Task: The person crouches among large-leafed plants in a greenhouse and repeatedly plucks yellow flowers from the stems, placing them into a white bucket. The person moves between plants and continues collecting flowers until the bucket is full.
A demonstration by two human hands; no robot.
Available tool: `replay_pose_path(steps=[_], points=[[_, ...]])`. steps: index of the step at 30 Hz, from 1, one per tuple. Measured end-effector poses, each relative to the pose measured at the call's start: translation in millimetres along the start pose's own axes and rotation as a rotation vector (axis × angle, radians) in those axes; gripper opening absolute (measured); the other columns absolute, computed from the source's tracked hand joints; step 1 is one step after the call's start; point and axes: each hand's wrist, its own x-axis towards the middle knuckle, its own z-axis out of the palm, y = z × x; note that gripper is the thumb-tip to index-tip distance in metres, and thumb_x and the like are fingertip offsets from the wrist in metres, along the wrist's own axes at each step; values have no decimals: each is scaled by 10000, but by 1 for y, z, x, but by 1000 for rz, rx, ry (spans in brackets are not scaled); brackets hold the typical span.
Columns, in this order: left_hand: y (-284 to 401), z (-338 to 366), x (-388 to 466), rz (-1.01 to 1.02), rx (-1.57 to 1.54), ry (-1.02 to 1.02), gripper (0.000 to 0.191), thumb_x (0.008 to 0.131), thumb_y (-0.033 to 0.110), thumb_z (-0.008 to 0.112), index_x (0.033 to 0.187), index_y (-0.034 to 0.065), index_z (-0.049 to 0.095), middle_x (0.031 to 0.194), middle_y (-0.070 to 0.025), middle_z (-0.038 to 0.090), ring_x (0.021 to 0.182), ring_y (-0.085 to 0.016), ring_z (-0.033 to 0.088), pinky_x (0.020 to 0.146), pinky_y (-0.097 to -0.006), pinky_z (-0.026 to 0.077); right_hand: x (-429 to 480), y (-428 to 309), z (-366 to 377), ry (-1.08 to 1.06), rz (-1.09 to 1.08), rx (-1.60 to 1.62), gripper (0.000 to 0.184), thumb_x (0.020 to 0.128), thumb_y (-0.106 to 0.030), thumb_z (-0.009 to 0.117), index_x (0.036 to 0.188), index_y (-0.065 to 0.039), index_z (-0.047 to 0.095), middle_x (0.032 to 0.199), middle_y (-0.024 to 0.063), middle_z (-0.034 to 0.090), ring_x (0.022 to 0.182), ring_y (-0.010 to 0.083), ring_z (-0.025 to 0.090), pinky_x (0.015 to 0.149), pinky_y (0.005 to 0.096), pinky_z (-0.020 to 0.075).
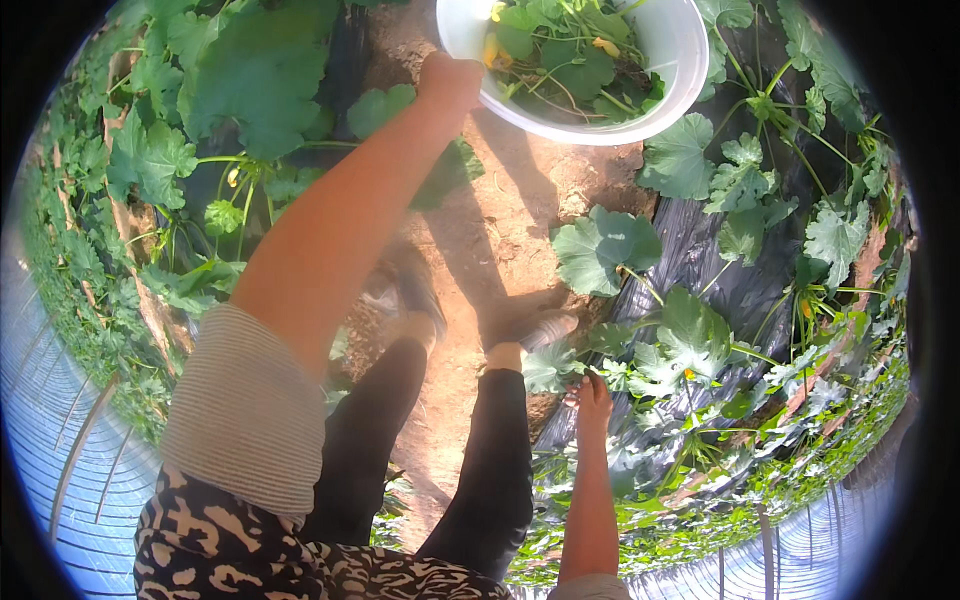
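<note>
My left hand [452, 81] is closed on the rim of a white plastic bucket [592, 133] at the top of the view. Inside the bucket lie cut leaves and stems [581, 67] with several yellow blossoms [606, 47]. My right hand [594, 399] is low on the right, its fingers bent at the edge of a lobed squash leaf [551, 367]. Whether the fingers pinch the leaf or its stalk cannot be made out. Beside that hand grows a squash plant [686, 345] with a small orange-yellow flower [688, 373].
A bare soil path [450, 292] runs between my legs. Black plastic mulch [675, 247] covers the bed on the right. Large-leaved squash plants [251, 82] crowd both sides and lean over the path. Curved greenhouse ribs [79, 457] stand at the outer edges.
</note>
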Motion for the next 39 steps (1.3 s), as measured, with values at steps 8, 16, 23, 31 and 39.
replay_pose_path(steps=[8,16,23,31,39], points=[[28,19,-5,-38,113,299,259,705,52,565,907,-110,558,819,-187,603,665,-258,622,532,-368,497,212,-139,109,343,-833,-745,527,766,-291,686,1210,-81,496,1106,158,570,1009,326,566,817,403,482],[41,16,-25,53,168,296,280,711,92,557,920,-93,578,813,-161,607,705,-231,598,613,-354,467,241,-122,124,211,-981,-1078,286,775,-269,654,978,-119,521,870,89,549,784,286,590,657,402,492],[27,6,-26,104,161,210,295,714,124,546,921,-81,593,803,-145,609,728,-211,581,661,-346,446,243,-133,120,-38,-989,-826,275,786,-122,630,1008,-49,485,940,163,535,847,385,564,682,447,480],[10,-13,-4,125,132,-96,363,820,255,518,1041,-30,562,921,-110,607,808,-193,617,727,-353,504,272,-189,116,-163,-1102,-1222,379,770,-225,661,1060,-59,482,1071,142,506,920,366,565,727,432,499],[29,-55,-82,85,88,-165,680,907,504,449,1310,-37,363,1133,-163,561,1051,-245,550,844,-367,495,242,-250,35,-76,-972,-796,275,795,-234,649,1000,-58,601,868,125,622,777,207,571,672,328,460]])
